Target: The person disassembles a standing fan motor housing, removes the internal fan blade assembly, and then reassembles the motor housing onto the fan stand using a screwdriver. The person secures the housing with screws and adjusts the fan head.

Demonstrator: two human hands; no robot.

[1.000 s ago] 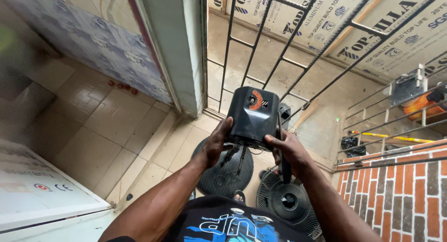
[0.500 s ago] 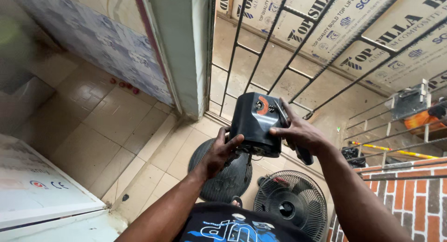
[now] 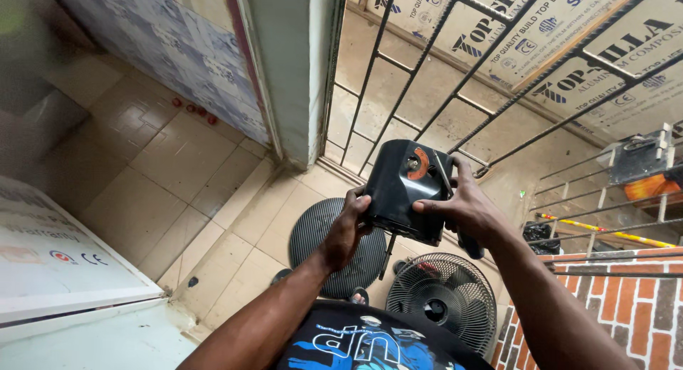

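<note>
Head view, looking down. Black fan motor housing (image 3: 407, 192) w/ an orange curved mark on its face, held up at frame centre over the tiled floor (image 3: 163, 178). Left hand (image 3: 346, 228) clamped on the housing's lower-left edge at approx. 8 o'clock; right hand (image 3: 466, 206) clamped on its right side at approx. 3 o'clock, fingers wrapped round the rear, thumb across the front. A thin shaft (image 3: 386, 255) projects down from the housing. Below, at 6 o'clock: dark solid-looking round fan guard (image 3: 334, 245) lying flat on the floor; just beside it at 5 o'clock, an open wire fan grille (image 3: 442, 299) w/ black hub. White carton (image 3: 50, 260) at 9 o'clock, flat top bearing small red and grey printed marks; contents not visible. Behind the metal window bars (image 3: 427, 78), at 12–2 o'clock, tan cardboard sheets (image 3: 541, 35) w/ dark block lettering and blue marks. At 3 o'clock, a wire rack (image 3: 626, 192) carrying an orange-lit object; what it is cannot be told. Red brick wall (image 3: 619, 306) at 4 o'clock. Small red items (image 3: 196, 108) on the floor at 10 o'clock, by the patterned wall.
</note>
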